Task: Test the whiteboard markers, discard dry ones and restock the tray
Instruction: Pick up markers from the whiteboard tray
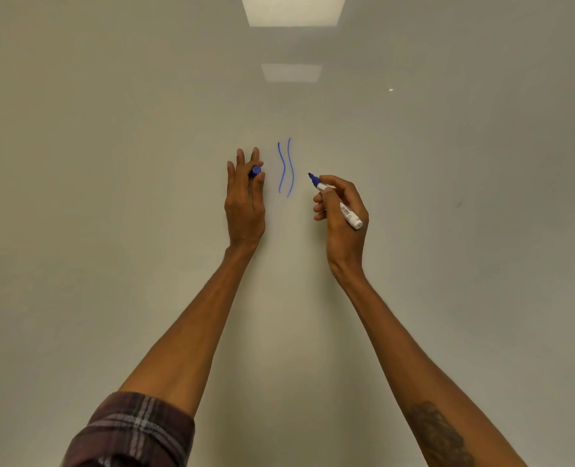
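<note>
Right hand (341,210): uncapped blue marker (338,202) was gripped, tip held just right of two wavy blue lines (286,167) on the whiteboard (110,163). Left hand (245,197): blue cap (256,171) was pinched between thumb and fingers, left of the lines.

Dim, even light; ceiling panels (292,10) glare on whiteboard (110,129); edges perhaps softened.

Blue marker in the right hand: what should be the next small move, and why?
Probably bring the marker to the blue cap pinched in the left hand and press it on. Two solid blue lines stand on the whiteboard, so it seems to write well, and its tip, in the right hand, is uncovered.
</note>
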